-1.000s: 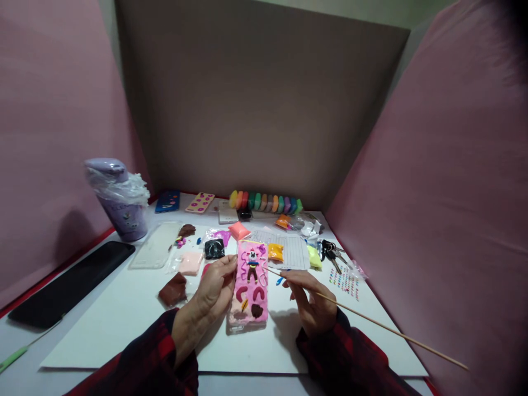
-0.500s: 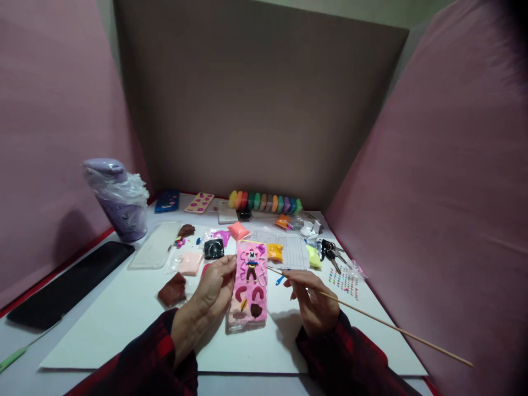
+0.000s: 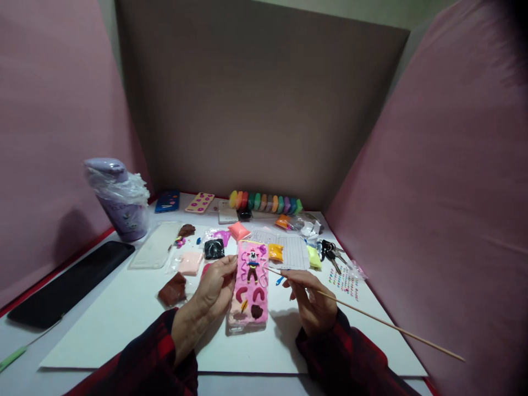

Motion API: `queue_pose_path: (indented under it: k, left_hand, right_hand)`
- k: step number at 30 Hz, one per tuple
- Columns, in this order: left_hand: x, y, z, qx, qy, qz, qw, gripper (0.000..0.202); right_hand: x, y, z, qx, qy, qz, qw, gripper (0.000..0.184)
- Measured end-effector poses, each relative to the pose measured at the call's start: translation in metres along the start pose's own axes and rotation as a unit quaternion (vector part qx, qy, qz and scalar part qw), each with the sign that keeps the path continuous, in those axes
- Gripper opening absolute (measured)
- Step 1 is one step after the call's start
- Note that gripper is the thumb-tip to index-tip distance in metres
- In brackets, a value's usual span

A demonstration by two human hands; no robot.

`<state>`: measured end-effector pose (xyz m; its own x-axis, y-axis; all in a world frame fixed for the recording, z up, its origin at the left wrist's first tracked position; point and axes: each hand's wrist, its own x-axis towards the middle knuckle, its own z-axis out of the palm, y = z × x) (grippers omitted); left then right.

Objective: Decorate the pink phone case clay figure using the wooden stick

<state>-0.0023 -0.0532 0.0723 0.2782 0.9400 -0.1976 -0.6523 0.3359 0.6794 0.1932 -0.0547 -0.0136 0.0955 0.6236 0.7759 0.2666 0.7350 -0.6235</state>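
Observation:
A pink phone case (image 3: 249, 286) decorated with clay shapes and a small figure lies tilted on the white board (image 3: 124, 313). My left hand (image 3: 212, 291) grips its left edge, fingers curled round it. My right hand (image 3: 311, 302) pinches a long thin wooden skewer (image 3: 371, 318). The skewer's tip reaches the case's right edge near the figure, and its tail runs off to the lower right.
Clay lumps lie around: brown (image 3: 173, 290), peach (image 3: 190, 263), black (image 3: 214, 248), orange (image 3: 275, 252), yellow-green (image 3: 314, 257). A row of coloured clay packs (image 3: 266, 202) stands at the back. A purple cup (image 3: 119, 201), clear case (image 3: 157, 245), black phone (image 3: 70, 283), keys (image 3: 332, 250) and gem stickers (image 3: 344, 280) are nearby.
Almost nothing has changed. The skewer's tail has wavered slightly; both hands and the case stay where they were.

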Motion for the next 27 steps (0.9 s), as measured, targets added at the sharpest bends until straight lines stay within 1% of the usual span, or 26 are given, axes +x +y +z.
queue_pose_path:
  k: [3,8,12,18,20,25,27]
  left_hand:
    - [0.007,0.001,0.001,0.01,0.0,-0.019,1.0,0.013]
    - [0.013,-0.001,-0.001,0.01,-0.008,-0.012,1.0,0.013]
    - [0.018,-0.002,-0.002,0.019,-0.006,-0.026,0.999,0.012]
    - [-0.001,-0.002,-0.006,0.007,0.0,0.005,1.0,0.014]
    - [-0.001,-0.002,-0.007,0.01,0.003,0.009,1.0,0.015]
    - [0.023,-0.004,-0.006,0.016,0.007,-0.021,1.0,0.015]
    - [0.029,-0.004,-0.005,0.016,0.01,-0.024,1.0,0.015]
  right_hand:
    - [0.0,0.0,0.0,-0.007,-0.002,0.003,1.0,0.021]
    - [-0.001,0.003,0.0,-0.012,-0.007,0.004,1.0,0.023]
    - [-0.001,0.004,0.001,-0.009,-0.003,0.004,1.0,0.021]
    - [-0.001,-0.001,0.002,0.008,0.019,0.0,1.0,0.018]
    - [-0.001,-0.003,0.002,0.014,0.017,-0.001,1.0,0.019]
    - [-0.001,-0.004,0.0,0.016,0.013,0.003,1.0,0.021]
    - [-0.002,-0.002,0.001,0.017,0.013,0.001,1.0,0.021]
